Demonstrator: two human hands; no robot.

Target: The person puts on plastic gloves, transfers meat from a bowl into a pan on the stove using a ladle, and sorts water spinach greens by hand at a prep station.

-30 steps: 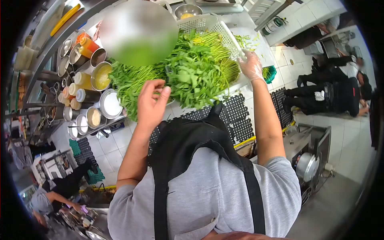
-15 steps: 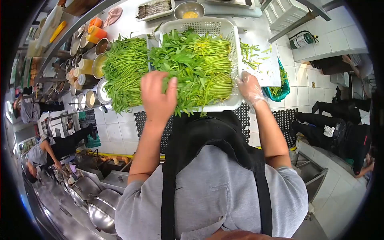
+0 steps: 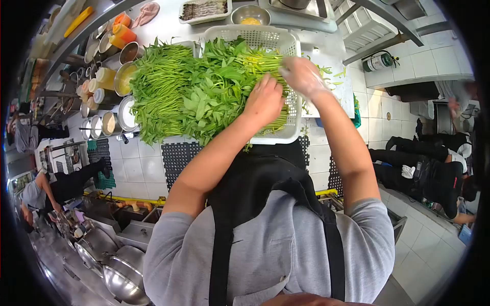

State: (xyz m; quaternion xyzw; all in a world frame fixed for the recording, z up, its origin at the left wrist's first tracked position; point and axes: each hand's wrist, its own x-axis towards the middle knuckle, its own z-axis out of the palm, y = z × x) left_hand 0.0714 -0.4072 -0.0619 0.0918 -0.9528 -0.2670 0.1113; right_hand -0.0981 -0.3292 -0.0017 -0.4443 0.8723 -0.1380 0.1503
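Leafy water spinach (image 3: 219,97) with long green stems fills a white perforated basket (image 3: 295,122). My bare left hand (image 3: 265,99) is on the stems at the basket's right side, its fingers bent and close together over them. My right hand (image 3: 303,76), in a clear plastic glove, is by the basket's upper right edge beside the stem ends. Motion smears its fingers, so I cannot make out what is in them. To the left lies another thick pile of water spinach (image 3: 161,97), largely covering its container.
Cut stem pieces (image 3: 326,71) lie on the table to the right. Behind the basket stand a metal bowl (image 3: 250,16) and a white tray (image 3: 204,11). Sauce bottles (image 3: 105,79) and metal pots line the left. Other people are at both sides, with a fire extinguisher (image 3: 378,62) at right.
My left hand has moved right, from above the leaves onto the stems. My right hand has left the basket's right rim and moved up and left. Leaves in the basket have shifted.
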